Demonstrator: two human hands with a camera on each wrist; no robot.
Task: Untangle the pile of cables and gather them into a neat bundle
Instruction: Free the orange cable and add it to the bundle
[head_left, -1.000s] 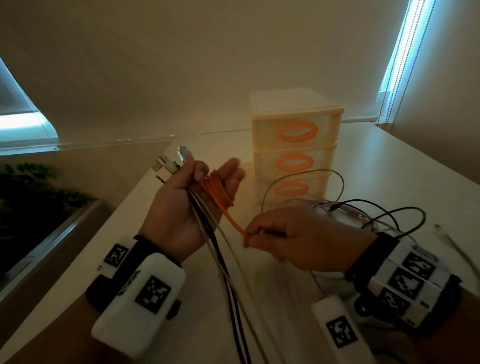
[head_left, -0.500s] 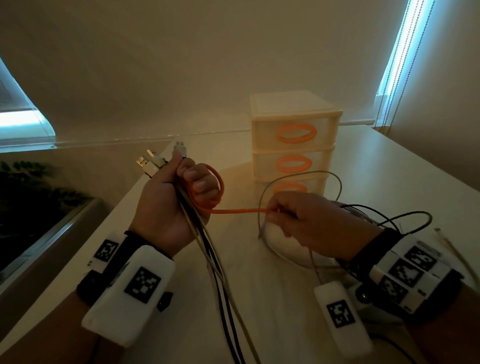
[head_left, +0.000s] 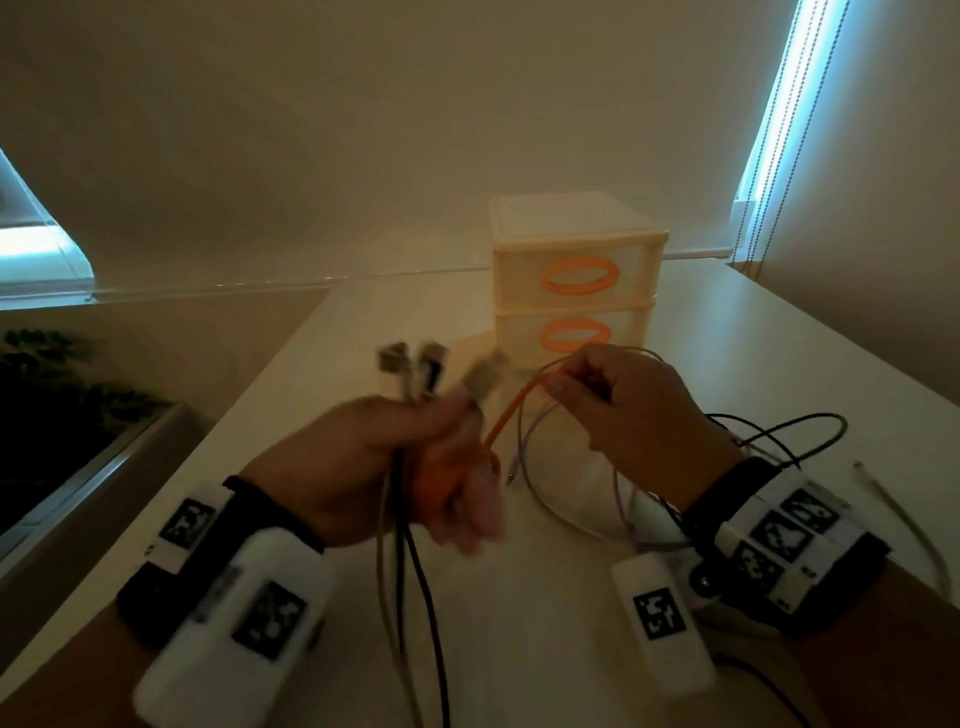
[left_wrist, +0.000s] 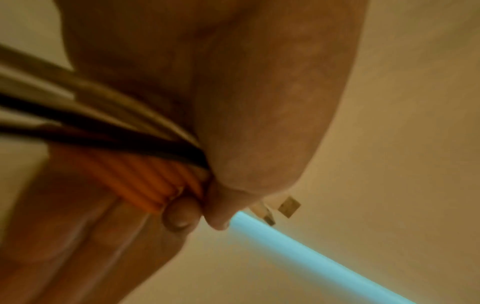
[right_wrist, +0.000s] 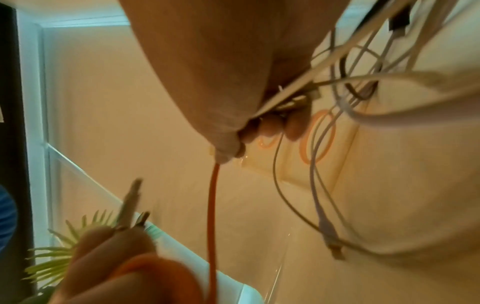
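Orange cable (head_left: 511, 415) stretched taut between both hands, above the pale surface (head_left: 519, 623). Wound in several turns round the fingers of the left hand (head_left: 384, 467), coils lying side by side in the left wrist view. Same left hand closed round a bunch of black and grey cables (head_left: 410, 571), plugs (head_left: 410, 364) sticking up past the thumb, loose ends hanging down toward the near edge. Right hand (head_left: 623, 415) pinching the free end of the orange cable between thumb and fingertips, raised in front of the drawer unit (head_left: 576, 280). Loose tangle of thin cables (head_left: 769, 431) lying on the surface under and behind the right wrist, one lilac lead (head_left: 524, 447) looping near the hands. Left hand blurred in the head view.
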